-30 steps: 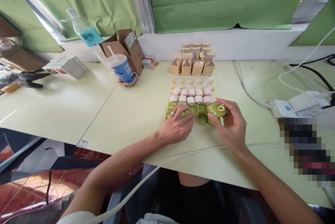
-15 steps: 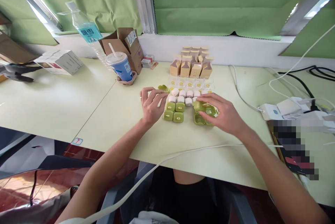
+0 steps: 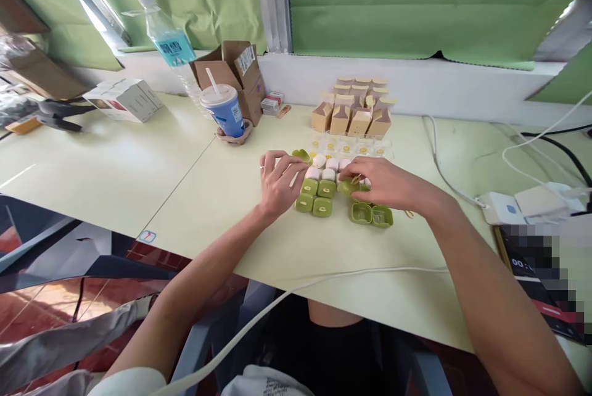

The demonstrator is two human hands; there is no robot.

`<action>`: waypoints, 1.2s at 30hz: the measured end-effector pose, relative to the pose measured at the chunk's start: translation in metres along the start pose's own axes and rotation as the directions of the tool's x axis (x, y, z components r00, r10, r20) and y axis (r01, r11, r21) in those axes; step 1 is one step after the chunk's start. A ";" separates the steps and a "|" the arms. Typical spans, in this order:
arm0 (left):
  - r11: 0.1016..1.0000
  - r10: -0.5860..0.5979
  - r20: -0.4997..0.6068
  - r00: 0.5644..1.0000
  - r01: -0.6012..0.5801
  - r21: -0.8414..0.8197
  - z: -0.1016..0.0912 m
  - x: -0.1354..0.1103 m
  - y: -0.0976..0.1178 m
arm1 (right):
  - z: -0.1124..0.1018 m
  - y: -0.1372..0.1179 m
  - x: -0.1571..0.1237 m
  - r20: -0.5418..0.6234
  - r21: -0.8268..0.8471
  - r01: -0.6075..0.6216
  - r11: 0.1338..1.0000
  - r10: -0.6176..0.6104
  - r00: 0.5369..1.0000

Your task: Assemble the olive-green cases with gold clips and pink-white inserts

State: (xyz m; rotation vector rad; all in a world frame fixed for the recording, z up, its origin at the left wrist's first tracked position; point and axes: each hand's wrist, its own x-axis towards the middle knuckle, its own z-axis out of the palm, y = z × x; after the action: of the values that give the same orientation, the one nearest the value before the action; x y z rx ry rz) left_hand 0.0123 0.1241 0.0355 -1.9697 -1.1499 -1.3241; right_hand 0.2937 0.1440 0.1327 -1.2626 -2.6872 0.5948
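Small green square cases [image 3: 316,196] lie in a cluster on the pale table [image 3: 139,180]. My left hand [image 3: 277,183] is closed on one green case [image 3: 301,155], held at the cluster's left edge. My right hand [image 3: 386,183] is curled over another green case [image 3: 346,185] just right of the white round pieces [image 3: 324,169]. Two open green cases [image 3: 371,214] sit under my right wrist. Clear trays with yellow dots [image 3: 349,147] lie behind the white pieces. Tan cartons [image 3: 354,109] stand in rows further back.
A blue cup with a straw [image 3: 226,111], a cardboard box [image 3: 235,75] and a water bottle [image 3: 169,44] stand at the back left. White boxes [image 3: 124,99] lie further left. White cables [image 3: 439,161] and a power adapter [image 3: 509,206] lie on the right.
My left hand lifted a green case away to the cluster's left edge. My right hand moved from the front cases up toward the white pieces, uncovering two open cases.
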 end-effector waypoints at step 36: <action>0.995 -0.004 0.015 1.000 0.005 -0.097 0.000 -0.002 0.001 | -0.029 0.093 -0.041 -0.187 -0.234 -0.348 0.908 0.310 0.932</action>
State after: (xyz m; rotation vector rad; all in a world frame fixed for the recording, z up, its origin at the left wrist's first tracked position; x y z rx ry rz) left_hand 0.0132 0.1226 0.0340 -2.0501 -1.1165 -1.3941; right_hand 0.3946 0.1753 0.1251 -1.7771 -2.5090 0.1625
